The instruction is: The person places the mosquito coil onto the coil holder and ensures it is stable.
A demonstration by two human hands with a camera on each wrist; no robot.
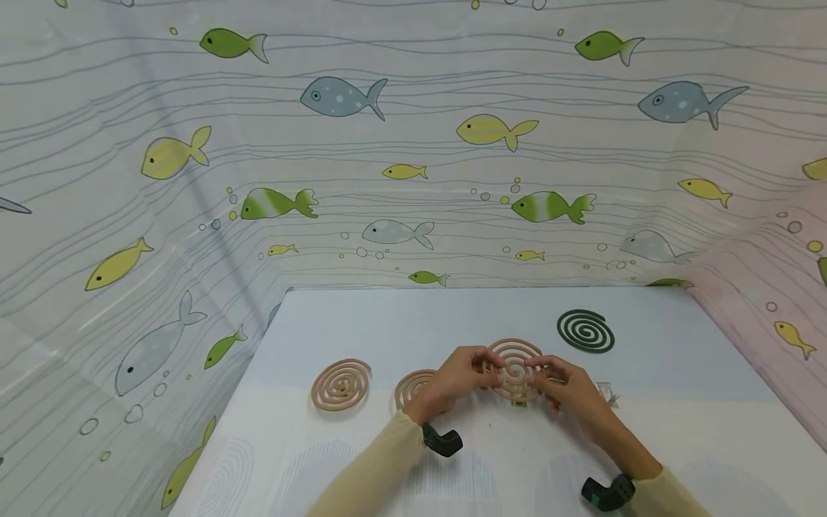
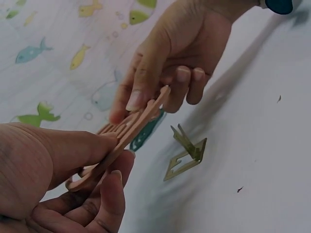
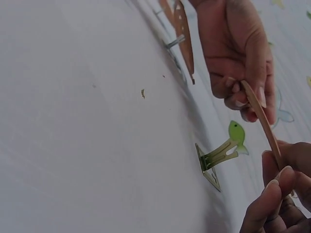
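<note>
A brown mosquito coil [image 1: 515, 370] is raised off the table between both hands. My left hand [image 1: 461, 377] pinches its left edge between thumb and fingers, and my right hand [image 1: 571, 391] pinches the right edge. The left wrist view shows the coil tilted and nearly edge-on. Under it, a small metal coil stand [image 2: 187, 158] rests on the table with its split prong bent upward; in the right wrist view this prong points toward the coil, apart from it.
Another brown coil [image 1: 341, 385] sits at the left; one more [image 1: 413, 388] is partly hidden behind the left hand. A dark green coil [image 1: 585, 331] lies at the back right. Metal stand pieces [image 1: 606, 393] are beside the right hand. Fish-patterned sheeting [image 1: 400, 201] surrounds the table.
</note>
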